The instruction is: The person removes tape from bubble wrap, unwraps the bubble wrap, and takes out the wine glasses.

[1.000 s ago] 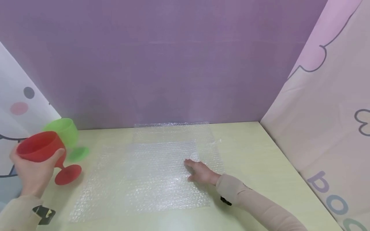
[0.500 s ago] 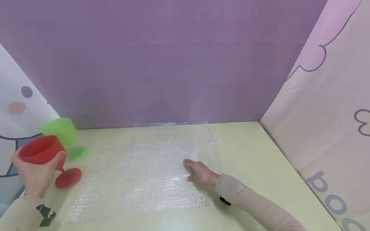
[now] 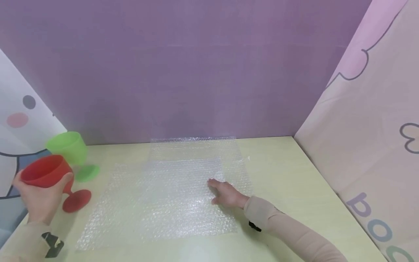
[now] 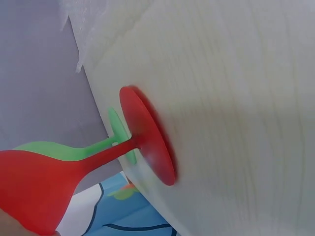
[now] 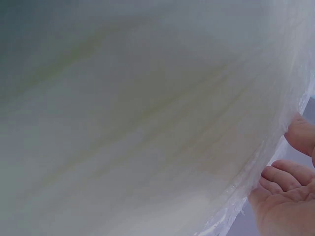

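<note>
At the left of the head view my left hand point(image 3: 43, 200) grips the bowl of a red goblet point(image 3: 49, 171), fingers and thumb around it. In the left wrist view the red goblet's round foot point(image 4: 147, 137) rests on or just above the table; I cannot tell which. Right behind it stands a green goblet point(image 3: 70, 147). Sheets of clear bubble wrap point(image 3: 170, 196) lie flat and overlapping mid-table. My right hand point(image 3: 227, 193) rests on the wrap's right part, its fingers extended and holding nothing. The right wrist view shows the right hand's fingers point(image 5: 285, 177) at the wrap.
The pale wooden table point(image 3: 281, 174) meets a purple backdrop point(image 3: 196, 72) at the back. Printed cloth walls stand at the left point(image 3: 19, 91) and right point(image 3: 366, 127), the left one close to the goblets.
The red goblet in my left hand has gone slightly down, and its foot now sits a little lower in view. My right hand stays where it was. The camera has shifted slightly.
</note>
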Tool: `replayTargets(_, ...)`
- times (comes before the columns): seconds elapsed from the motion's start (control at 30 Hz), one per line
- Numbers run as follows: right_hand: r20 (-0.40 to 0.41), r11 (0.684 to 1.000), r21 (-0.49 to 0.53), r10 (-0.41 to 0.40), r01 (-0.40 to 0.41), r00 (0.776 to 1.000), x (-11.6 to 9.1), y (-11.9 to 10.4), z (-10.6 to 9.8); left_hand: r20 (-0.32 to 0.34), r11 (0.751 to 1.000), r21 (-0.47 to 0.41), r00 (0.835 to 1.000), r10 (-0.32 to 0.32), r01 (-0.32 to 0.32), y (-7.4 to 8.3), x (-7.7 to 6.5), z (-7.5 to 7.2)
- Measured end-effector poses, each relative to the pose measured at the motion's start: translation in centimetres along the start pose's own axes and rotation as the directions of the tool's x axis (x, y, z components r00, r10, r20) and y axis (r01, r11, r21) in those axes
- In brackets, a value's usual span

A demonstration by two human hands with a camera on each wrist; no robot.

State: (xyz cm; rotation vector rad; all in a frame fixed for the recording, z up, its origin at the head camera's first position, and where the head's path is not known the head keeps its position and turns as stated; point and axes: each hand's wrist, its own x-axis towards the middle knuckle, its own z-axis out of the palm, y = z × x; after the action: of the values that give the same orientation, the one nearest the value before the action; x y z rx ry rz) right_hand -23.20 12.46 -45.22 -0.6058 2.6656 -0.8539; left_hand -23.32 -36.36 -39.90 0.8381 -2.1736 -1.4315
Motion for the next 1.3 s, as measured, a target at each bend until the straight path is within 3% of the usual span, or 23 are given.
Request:
replayTargets(0.77,0.013,0.999,-0.035,-0.019,0.020,1.000,0.5,-0.4,0.2,-0.013,1.000,-0.020,1.000,0.001,-0.001,-1.0,0.8,-0.7)
replayTargets(1.0,0.024,1.000,-0.020,-0.001,0.001,1.000,0.8,-0.1,0.1,-0.016,0.999,-0.034,0.999,0.030,-0.030,-1.1,0.8,-0.8)
replayTargets(1.13,0.010,0.999,0.042,0.007,-0.008,1.000,1.0,0.2,0.1,-0.003,1.000,-0.026,1.000,0.017,-0.017,-1.1,0.7,-0.9)
replayTargets(1.3,-0.063,0.976,0.216,0.035,-0.020,0.997,1.0,0.4,0.3,0.002,0.999,-0.035,1.000,-0.012,0.012,-1.0,0.4,-1.0)
